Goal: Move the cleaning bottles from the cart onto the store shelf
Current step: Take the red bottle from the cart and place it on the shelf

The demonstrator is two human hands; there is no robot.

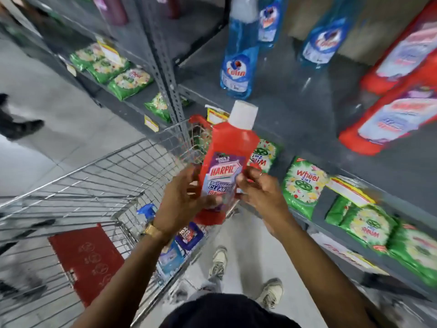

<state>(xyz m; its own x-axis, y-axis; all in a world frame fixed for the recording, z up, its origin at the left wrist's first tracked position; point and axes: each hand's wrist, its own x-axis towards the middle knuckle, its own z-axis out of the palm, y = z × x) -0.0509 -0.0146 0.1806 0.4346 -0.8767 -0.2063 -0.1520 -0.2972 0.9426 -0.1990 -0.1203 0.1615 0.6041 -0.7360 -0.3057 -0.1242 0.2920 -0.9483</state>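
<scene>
- Harpic bottle (230,159): red body, white cap, purple-and-white label reading "HARPIC". It is held upright, tilted slightly, above the near corner of the cart and in front of the shelf edge.
- Left hand (182,200): fingers wrapped around the lower left side of the Harpic bottle, gripping it. A gold watch (151,229) sits on the wrist.
- Right hand (262,192): fingertips pinched against the label's right edge, gripping the same bottle.
- Wire cart (94,185): stands to the left of the shelving. More bottles (186,237) with blue and purple labels lie in its near corner; a red flap (87,261) lies in its basket.
- Store shelf (307,110): grey metal. Blue Colin bottles (238,60) stand on it, and red bottles (399,110) stand at its right.
- Lower shelf: green Wheel detergent packets (305,185) lie in a row.
- Floor: the person's pale sneakers (218,261) are visible beside the cart.
</scene>
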